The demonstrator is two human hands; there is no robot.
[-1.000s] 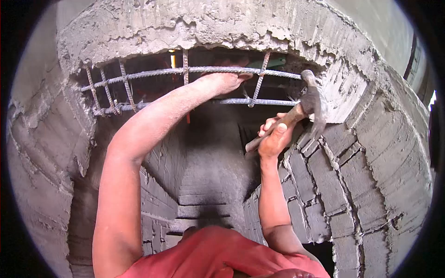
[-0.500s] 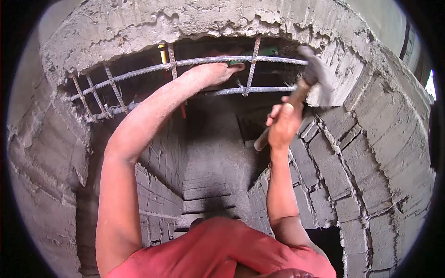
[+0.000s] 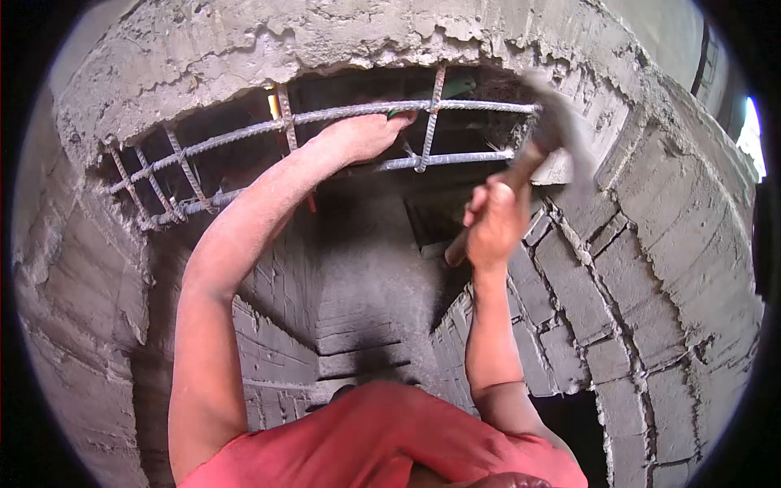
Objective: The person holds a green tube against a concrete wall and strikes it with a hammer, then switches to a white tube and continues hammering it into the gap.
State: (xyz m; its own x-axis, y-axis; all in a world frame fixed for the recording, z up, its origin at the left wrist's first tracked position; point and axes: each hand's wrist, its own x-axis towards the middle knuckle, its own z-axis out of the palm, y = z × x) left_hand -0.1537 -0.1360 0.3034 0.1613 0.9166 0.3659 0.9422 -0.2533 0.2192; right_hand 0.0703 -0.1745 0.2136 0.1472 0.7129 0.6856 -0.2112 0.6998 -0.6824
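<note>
My right hand (image 3: 496,220) is wrapped round the wooden handle of a hammer (image 3: 529,163), whose metal head is blurred by motion near the right end of the opening in the concrete. My left hand (image 3: 370,137) reaches over the ribbed steel bars (image 3: 325,114). Its fingers are closed round something green, mostly hidden, by the upper bar. Short cross bars (image 3: 431,118) join the two long bars.
Rough concrete (image 3: 350,37) edges the opening above. A yellow object (image 3: 274,104) shows behind the bars at left. Block walls (image 3: 634,301) stand at right, and steps (image 3: 362,358) lie far below.
The view has shifted a little, so the bars sit slightly further left. My right hand keeps its grip and the hammer head is more blurred. My left hand stays closed by the upper bar.
</note>
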